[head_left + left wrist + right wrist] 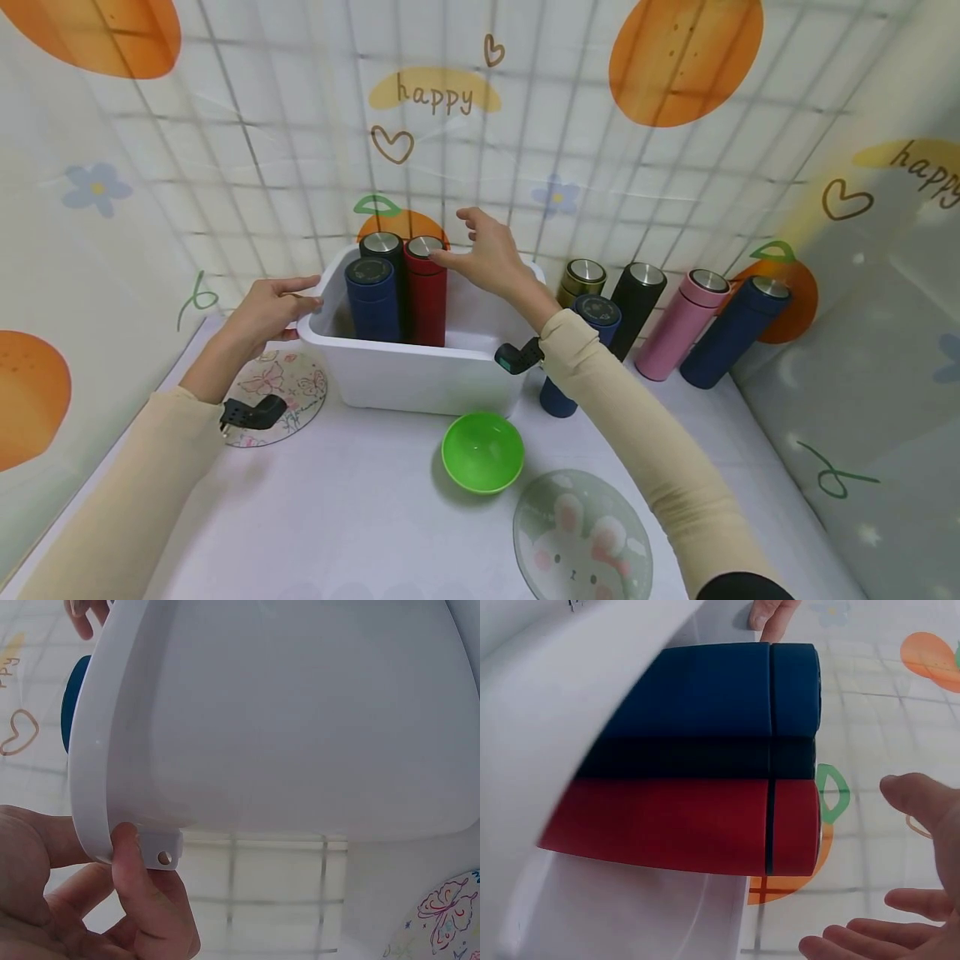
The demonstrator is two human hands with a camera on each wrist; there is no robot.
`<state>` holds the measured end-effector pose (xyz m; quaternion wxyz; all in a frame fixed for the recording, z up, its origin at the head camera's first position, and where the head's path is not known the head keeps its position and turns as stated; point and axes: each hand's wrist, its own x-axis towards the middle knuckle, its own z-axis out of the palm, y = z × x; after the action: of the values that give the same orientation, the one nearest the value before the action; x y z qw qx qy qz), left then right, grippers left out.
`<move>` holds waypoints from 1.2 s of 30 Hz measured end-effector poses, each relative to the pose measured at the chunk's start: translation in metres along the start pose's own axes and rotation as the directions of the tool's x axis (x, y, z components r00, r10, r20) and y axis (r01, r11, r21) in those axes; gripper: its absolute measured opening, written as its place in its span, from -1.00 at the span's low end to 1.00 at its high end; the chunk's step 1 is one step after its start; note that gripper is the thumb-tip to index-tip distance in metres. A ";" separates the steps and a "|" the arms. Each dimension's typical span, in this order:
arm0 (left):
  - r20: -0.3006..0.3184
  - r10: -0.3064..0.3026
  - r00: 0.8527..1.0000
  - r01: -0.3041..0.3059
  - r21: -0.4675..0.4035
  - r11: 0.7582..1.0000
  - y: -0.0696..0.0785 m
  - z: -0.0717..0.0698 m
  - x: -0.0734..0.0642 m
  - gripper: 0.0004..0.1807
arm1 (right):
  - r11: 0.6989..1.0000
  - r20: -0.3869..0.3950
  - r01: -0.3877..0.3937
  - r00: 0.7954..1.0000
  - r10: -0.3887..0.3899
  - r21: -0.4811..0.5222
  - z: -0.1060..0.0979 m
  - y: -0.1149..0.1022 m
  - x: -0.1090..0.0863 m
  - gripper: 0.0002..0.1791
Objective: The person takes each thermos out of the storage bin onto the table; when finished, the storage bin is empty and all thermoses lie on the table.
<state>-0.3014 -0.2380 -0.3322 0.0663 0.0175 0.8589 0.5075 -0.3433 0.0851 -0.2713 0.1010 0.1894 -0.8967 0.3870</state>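
A white plastic bin (420, 379) stands on the table with three thermos bottles upright inside: a blue one (372, 304), a black one (697, 757) behind it and a red one (427, 300). My left hand (272, 315) grips the bin's left end, its thumb and fingers around the rim (90, 765) in the left wrist view. Above the bin, beside the red bottle's silver-topped cap, is my right hand (495, 254). Its fingers are spread and hold nothing; the right wrist view has a gap between the thumb (915, 799) and the cap.
Right of the bin stand a gold bottle (583, 279), a second blue one (558, 400) partly behind my sleeve, and black (637, 304), pink (682, 325) and dark blue (735, 333) ones. A green bowl (483, 452), a rabbit mat (585, 542) and a butterfly mat (288, 408) lie in front.
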 end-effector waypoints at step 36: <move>0.000 -0.031 1.000 0.031 -0.012 0.999 0.001 0.000 0.001 -0.36 | 0.999 0.111 -0.044 0.993 0.046 -0.020 0.032 0.013 0.026 -0.22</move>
<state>-0.3027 -0.2376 -0.3317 0.0739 0.0038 0.8561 0.5115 -0.3731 0.0627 -0.2931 0.0438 0.1897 -0.9083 0.3702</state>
